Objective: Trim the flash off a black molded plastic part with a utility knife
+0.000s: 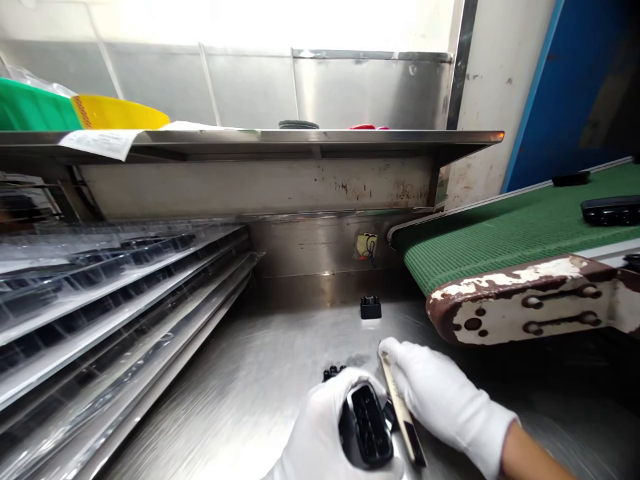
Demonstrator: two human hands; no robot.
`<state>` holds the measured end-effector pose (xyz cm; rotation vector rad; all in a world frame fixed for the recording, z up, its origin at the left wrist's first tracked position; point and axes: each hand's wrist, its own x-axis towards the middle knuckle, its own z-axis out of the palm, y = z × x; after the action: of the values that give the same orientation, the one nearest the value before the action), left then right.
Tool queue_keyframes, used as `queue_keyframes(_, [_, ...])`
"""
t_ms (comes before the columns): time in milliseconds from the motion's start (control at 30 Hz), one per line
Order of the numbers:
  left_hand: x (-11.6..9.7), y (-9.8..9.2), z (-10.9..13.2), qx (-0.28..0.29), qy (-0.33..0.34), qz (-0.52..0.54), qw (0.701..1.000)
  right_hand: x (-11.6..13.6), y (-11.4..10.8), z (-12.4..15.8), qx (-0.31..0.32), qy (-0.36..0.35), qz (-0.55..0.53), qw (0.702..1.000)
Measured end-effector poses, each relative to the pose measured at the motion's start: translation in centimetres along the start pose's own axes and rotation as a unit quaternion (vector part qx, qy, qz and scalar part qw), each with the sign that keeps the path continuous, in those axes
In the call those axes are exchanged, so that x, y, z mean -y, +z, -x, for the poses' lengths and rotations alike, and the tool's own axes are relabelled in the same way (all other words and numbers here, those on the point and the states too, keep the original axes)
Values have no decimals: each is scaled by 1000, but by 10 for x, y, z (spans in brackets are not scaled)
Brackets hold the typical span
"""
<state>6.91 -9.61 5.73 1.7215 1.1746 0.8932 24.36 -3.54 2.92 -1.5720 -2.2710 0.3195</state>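
My left hand [327,427], in a white glove, is wrapped round a black oblong plastic housing [369,423] with its hollow side facing up. My right hand [435,393], gloved too, grips a slim beige-and-black tool [400,407] between thumb and fingers. This tool lies slantwise just right of the housing; whether they touch I cannot tell. Beyond my left hand, a black part with round knobs [333,372] is partly hidden by the glove. A small black block [371,308] sits farther back on the steel table [240,373].
Stacked clear trays [150,340] holding black parts fill the left side. To the right, a green conveyor belt [500,233] carries black housings [613,211], its worn metal end jutting over the table. Across the back runs a steel shelf [300,137] with green [35,107] and yellow bins [117,113].
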Motion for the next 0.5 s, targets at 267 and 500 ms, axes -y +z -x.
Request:
queue_keyframes(267, [-13, -5, -4, -74, 11, 38, 996, -5, 16, -2, 4, 103, -1, 995])
queue_keyframes(500, [-13, -4, -3, -64, 28, -1, 998, -1, 8, 1, 43, 138, 16, 989])
